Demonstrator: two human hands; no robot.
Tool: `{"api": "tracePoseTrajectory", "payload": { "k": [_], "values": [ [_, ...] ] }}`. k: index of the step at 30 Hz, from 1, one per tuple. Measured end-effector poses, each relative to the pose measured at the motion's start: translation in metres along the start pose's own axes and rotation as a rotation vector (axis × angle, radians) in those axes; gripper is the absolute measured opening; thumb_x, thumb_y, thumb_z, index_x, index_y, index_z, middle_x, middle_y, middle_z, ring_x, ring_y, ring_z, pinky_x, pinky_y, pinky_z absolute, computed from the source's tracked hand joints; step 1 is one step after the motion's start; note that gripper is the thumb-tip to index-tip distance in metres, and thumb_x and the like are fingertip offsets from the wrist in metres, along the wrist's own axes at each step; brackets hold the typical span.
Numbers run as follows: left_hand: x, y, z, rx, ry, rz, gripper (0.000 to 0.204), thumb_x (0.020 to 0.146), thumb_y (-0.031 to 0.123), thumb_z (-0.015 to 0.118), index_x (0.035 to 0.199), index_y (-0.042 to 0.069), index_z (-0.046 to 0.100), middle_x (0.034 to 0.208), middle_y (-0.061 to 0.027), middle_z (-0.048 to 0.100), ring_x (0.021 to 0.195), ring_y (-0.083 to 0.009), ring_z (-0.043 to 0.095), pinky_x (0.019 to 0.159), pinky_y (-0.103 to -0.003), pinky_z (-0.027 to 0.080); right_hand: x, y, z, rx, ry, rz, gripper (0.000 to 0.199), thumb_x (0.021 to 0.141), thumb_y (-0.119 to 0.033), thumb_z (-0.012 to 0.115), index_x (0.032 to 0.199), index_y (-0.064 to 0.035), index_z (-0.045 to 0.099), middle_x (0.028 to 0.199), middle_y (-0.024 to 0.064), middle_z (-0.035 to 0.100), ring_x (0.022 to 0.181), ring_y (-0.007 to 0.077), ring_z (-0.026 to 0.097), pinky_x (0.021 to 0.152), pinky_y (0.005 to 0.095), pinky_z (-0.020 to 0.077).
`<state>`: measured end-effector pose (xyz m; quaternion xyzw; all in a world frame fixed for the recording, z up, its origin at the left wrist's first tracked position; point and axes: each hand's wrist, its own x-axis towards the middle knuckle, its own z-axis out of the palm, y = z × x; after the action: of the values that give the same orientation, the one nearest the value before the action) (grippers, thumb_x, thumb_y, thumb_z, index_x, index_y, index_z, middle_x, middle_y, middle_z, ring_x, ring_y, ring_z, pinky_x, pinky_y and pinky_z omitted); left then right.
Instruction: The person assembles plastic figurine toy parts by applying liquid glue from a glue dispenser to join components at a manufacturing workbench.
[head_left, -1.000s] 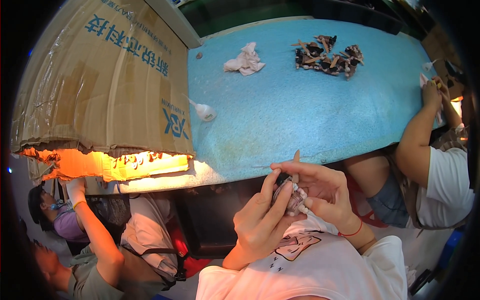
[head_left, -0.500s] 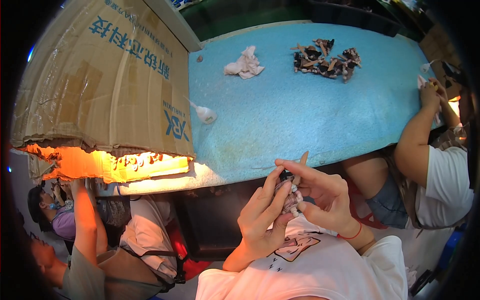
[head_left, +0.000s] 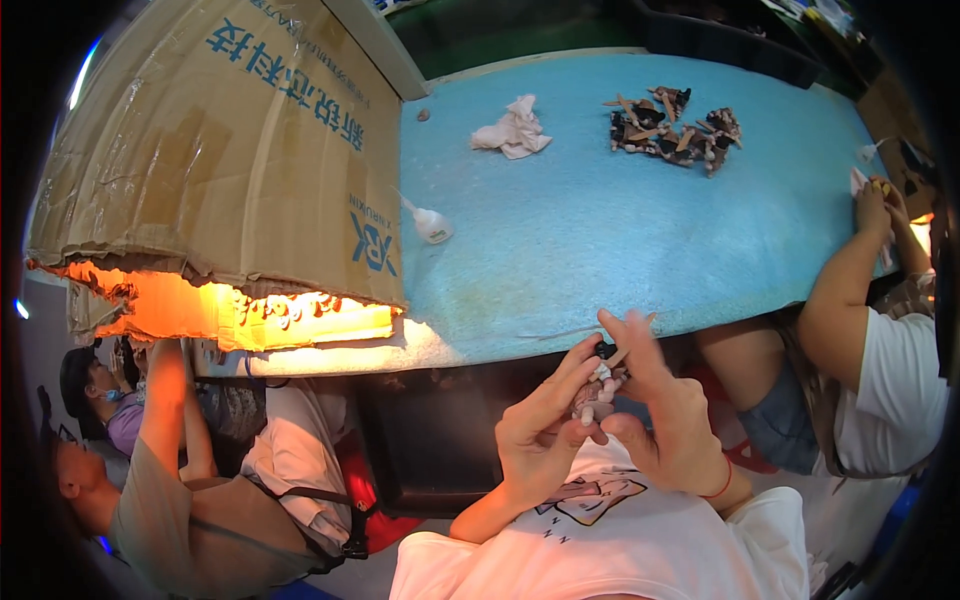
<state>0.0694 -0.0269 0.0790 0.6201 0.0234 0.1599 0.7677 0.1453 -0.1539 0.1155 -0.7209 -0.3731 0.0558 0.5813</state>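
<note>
In front of my chest, past the table's near edge, my left hand (head_left: 548,425) is closed on a small figurine (head_left: 590,400). The figurine has pale, pinkish rounded parts, a striped body and a black top. A flat brown strip (head_left: 622,352) sticks up beside it. My right hand (head_left: 665,415) is close against its other side, thumb near its lower end. The fingers of that hand are blurred by motion, and their grip is not clear. On the far part of the blue table lies a pile of similar small figurines (head_left: 665,135) with brown strips.
A crumpled white tissue (head_left: 512,128) and a white squeeze bottle (head_left: 428,222) lie on the blue table (head_left: 560,240). At left stands a large cardboard box (head_left: 220,150), lit orange inside. A black tray (head_left: 425,440) sits below the edge. People work at left (head_left: 180,490) and right (head_left: 885,380).
My hands have shifted slightly right in view with the figurine, as has the whole scene. My right fingers have moved, and the brown strip now leans further right.
</note>
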Motion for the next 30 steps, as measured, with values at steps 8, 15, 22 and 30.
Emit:
{"api": "tracePoseTrajectory", "payload": {
  "k": [8,15,22,30],
  "values": [
    [0.002,-0.001,-0.004,0.293,-0.052,0.229,0.048,0.089,0.03,0.052,0.117,-0.008,0.05,0.122,-0.0255,0.048,0.085,-0.0214,0.06,0.06,-0.025,0.051,0.003,-0.002,-0.016,-0.447,-0.074,-0.166,0.049,0.076,-0.023,0.064,0.117,0.0022,0.051,0.113,0.015,0.056,0.088,0.023,0.062,0.052,0.0278,0.0507],
    [0.002,0.004,-0.005,-0.524,-0.06,-0.245,0.058,0.091,0.04,0.041,0.115,-0.012,0.047,0.121,-0.0276,0.046,0.079,-0.026,0.06,0.056,-0.031,0.055,0.003,0.009,-0.03,-0.197,0.183,-0.19,0.055,0.061,-0.031,0.076,0.103,0.0011,0.061,0.1,0.0136,0.06,0.088,0.0221,0.056,0.071,0.0314,0.0463],
    [-0.007,-0.006,-0.006,-0.702,-0.04,-0.299,0.056,0.092,0.041,0.037,0.117,-0.009,0.046,0.12,-0.0225,0.047,0.092,-0.0293,0.058,0.057,-0.037,0.055,-0.006,0.013,-0.008,0.047,0.067,-0.083,0.057,0.056,-0.008,0.08,0.107,0.0012,0.057,0.099,0.0164,0.061,0.086,0.0285,0.062,0.074,0.0332,0.0503],
    [-0.003,-0.008,-0.008,-0.788,-0.126,-0.242,0.049,0.091,0.036,0.044,0.108,-0.009,0.051,0.121,-0.0213,0.045,0.089,-0.0269,0.059,0.053,-0.036,0.055,-0.002,0.006,-0.004,-0.241,0.137,-0.383,0.047,0.055,-0.005,0.076,0.099,0.0011,0.06,0.088,0.0135,0.064,0.08,0.0298,0.063,0.065,0.0323,0.0534]
  ]
}}
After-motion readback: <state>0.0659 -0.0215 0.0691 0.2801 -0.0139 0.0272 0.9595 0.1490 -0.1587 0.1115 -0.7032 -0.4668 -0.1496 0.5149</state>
